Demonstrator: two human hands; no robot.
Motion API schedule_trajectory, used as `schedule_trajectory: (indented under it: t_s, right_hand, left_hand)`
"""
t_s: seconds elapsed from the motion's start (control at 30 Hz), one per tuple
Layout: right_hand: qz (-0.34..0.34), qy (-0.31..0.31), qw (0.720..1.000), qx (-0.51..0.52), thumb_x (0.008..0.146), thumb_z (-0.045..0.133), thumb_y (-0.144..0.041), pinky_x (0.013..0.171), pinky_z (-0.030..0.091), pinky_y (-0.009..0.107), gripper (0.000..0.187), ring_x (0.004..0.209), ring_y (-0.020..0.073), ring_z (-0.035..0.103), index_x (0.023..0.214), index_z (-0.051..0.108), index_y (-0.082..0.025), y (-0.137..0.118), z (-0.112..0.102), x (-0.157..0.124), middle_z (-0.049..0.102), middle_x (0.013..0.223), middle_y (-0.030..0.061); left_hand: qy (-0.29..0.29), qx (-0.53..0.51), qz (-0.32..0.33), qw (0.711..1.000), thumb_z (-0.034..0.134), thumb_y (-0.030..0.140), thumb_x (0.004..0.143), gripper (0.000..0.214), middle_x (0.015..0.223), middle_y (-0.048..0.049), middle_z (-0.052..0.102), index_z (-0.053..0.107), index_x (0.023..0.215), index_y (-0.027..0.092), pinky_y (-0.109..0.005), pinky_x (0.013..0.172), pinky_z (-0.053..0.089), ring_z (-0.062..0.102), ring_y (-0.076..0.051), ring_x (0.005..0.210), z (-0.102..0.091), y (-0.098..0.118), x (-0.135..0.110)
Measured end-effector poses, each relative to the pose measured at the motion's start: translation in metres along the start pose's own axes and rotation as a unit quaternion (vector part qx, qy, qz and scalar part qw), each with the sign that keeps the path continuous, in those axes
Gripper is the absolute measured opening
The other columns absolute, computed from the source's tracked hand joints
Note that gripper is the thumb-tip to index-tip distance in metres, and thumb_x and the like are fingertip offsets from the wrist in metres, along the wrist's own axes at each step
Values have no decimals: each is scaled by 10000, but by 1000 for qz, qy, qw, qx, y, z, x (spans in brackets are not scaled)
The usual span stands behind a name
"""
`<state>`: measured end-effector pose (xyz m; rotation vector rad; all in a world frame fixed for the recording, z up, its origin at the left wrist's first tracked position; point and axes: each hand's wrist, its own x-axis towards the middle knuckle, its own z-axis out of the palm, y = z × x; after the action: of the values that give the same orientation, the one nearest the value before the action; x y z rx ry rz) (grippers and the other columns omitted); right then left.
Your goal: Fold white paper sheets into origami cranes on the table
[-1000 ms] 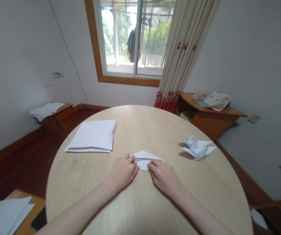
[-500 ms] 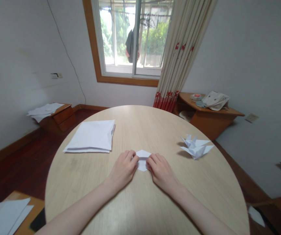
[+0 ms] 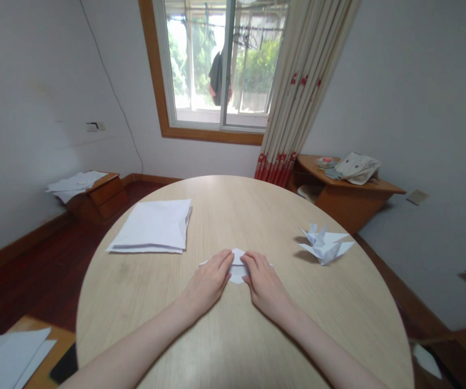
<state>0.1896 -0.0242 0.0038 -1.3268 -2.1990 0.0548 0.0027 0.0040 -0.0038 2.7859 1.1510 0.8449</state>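
A small white sheet of folded paper [image 3: 238, 272] lies on the round table, with creased flaps and pointed top and bottom ends. My left hand [image 3: 212, 274] covers its left side, fingers together over the upper flap and thumb at the inner edge. On the other side my right hand [image 3: 264, 275] grips the paper in the same way. Thin paper tips stick out past the outer side of each hand. Much of the paper is hidden under my fingers.
A stack of white paper [image 3: 152, 224] lies at the table's left. Folded paper cranes [image 3: 324, 247] sit at the right. More sheets [image 3: 12, 356] rest on a low wooden surface at lower left. Beyond the round table [image 3: 233, 197] stands a wooden desk [image 3: 348, 197] with a cloth bag.
My fingers have shifted from pinching the paper's middle to lying flatter over its upper flap. Side tips of the paper now show beyond both hands.
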Motion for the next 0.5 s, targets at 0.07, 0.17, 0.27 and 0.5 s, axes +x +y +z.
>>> schedule_trajectory:
  t_s: [0.07,0.17,0.27,0.5]
  right_hand:
    - [3,-13,1000,-4,838,432,-44,972,452,499,441,1176,280,475,1265,443,-157,2,2,-1,507,1238,162]
    - [5,-37,999,-13,856,409,-55,993,451,488,485,1239,277,450,1331,415,-153,5,5,-2,492,1292,174]
    - [8,-62,998,-21,872,395,-63,1014,444,471,488,1278,272,434,1354,419,-136,7,5,-3,484,1335,185]
    - [5,-101,995,-25,904,332,-91,1065,400,470,482,1333,262,391,1378,424,-85,6,4,-3,444,1414,202]
  left_hand:
    - [-9,17,5,1000,419,140,931,378,1350,-151,518,420,1310,137,-407,996,477,500,-252,1248,3,-2,-1]
    - [-23,35,5,999,423,180,946,361,1361,-147,518,452,1302,127,-409,1016,464,485,-255,1267,7,-2,-2]
    - [-37,40,2,999,416,209,956,362,1372,-144,510,464,1305,128,-414,1035,446,464,-249,1285,9,-1,-2]
    - [-87,33,-21,995,417,216,952,392,1407,-131,467,459,1329,115,-433,1075,398,433,-250,1306,5,6,-1]
